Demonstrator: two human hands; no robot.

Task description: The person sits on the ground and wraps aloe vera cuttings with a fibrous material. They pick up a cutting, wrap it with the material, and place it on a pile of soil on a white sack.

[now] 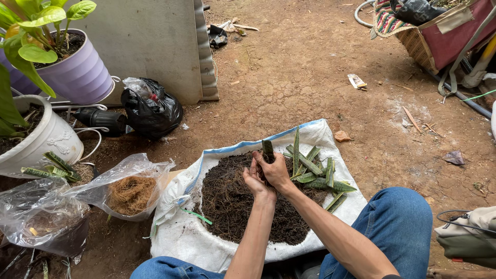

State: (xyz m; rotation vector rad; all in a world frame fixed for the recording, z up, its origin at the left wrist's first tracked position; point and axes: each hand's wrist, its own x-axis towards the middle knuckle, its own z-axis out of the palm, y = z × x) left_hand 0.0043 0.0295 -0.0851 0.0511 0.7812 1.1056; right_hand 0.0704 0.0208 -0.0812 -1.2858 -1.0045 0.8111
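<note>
Both my hands meet over a white sack (181, 237) spread on the ground, which bears a heap of dark fibrous soil (232, 206). My left hand (254, 178) and my right hand (276, 170) are closed together around one green leaf cutting (268, 150), whose tip sticks up above the fingers. A pile of several similar green leaf cuttings (315, 173) lies on the sack just to the right of my hands.
A clear bag of brown fibre (129, 194) lies left of the sack, another clear bag (36, 217) beyond it. A white pot (46, 139), a purple pot (77, 75), a black bag (152, 111) and a grey sheet (155, 46) stand at left. A basket (429, 36) sits top right.
</note>
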